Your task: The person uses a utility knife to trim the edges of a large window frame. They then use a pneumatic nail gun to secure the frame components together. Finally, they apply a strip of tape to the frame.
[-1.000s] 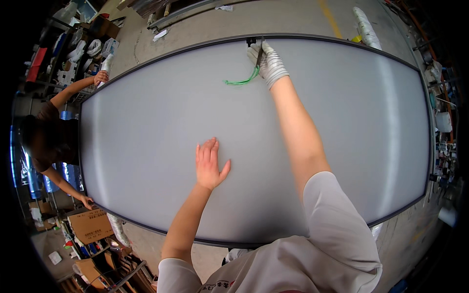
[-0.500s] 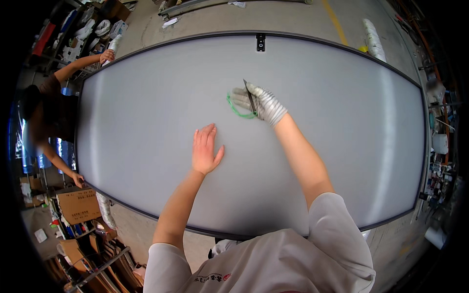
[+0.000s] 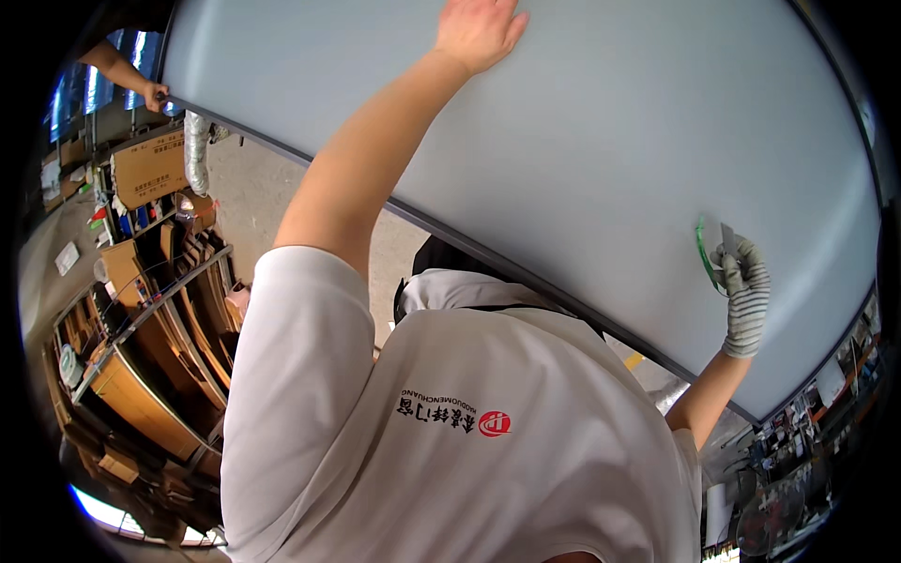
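Observation:
A large grey panel (image 3: 601, 141) in a dark frame (image 3: 488, 249) lies in front of me. My bare left hand (image 3: 481, 33) rests on its surface near the top edge of the view, thumb out to the side. The fingertips are partly cut off there, and nothing shows in the hand. Over the panel's right part is my right hand (image 3: 744, 291), in a striped grey-white glove. Its fingers are closed on a thin flat blade (image 3: 728, 238), whose grip end is hidden by the glove. A loop of green cord (image 3: 704, 251) hangs beside the blade.
A co-worker's hand (image 3: 156, 96) holds the panel's left corner. On the lower left stand a rack (image 3: 155, 324) of upright boards and a cardboard box (image 3: 150, 171). A wrapped padded post (image 3: 196, 155) is below the panel edge. Cluttered shelves (image 3: 798, 450) run along the right.
The view has swung down and to the right. My right hand has moved from mid-panel toward the near right end with the blade. My left hand stays on the panel.

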### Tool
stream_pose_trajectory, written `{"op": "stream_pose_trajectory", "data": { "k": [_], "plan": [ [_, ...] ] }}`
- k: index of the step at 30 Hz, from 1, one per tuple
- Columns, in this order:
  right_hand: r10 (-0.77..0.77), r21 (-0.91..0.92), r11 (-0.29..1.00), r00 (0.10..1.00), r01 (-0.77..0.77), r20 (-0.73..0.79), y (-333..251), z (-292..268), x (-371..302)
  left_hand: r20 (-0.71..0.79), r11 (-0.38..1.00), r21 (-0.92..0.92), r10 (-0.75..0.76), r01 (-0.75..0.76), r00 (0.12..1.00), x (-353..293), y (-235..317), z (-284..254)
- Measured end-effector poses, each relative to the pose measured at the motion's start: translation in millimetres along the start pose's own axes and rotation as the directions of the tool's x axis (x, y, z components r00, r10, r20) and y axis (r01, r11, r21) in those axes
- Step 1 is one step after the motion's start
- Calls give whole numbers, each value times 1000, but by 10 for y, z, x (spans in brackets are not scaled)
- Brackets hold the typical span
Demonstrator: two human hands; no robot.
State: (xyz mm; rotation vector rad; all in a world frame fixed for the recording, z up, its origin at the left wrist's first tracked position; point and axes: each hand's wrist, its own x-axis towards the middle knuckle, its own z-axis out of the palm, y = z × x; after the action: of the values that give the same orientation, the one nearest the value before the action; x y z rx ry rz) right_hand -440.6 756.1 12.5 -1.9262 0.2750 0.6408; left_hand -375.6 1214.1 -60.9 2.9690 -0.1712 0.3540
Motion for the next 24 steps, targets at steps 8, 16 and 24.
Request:
{"op": "stream_pose_trajectory", "data": {
  "k": [8,16,24],
  "plan": [
    [-421,-301,838,890,455,176,515,791,-673,60,968,159,-208,196,976,-1875,-490,-905],
    [-657,-432,485,643,760,393,399,1765,-745,218,960,-150,-201,236,955,-2992,231,-1043],
    [-700,-435,373,556,819,448,-32,3191,-538,138,848,-455,-234,271,963,-3578,85,-1157]
  ]
}}
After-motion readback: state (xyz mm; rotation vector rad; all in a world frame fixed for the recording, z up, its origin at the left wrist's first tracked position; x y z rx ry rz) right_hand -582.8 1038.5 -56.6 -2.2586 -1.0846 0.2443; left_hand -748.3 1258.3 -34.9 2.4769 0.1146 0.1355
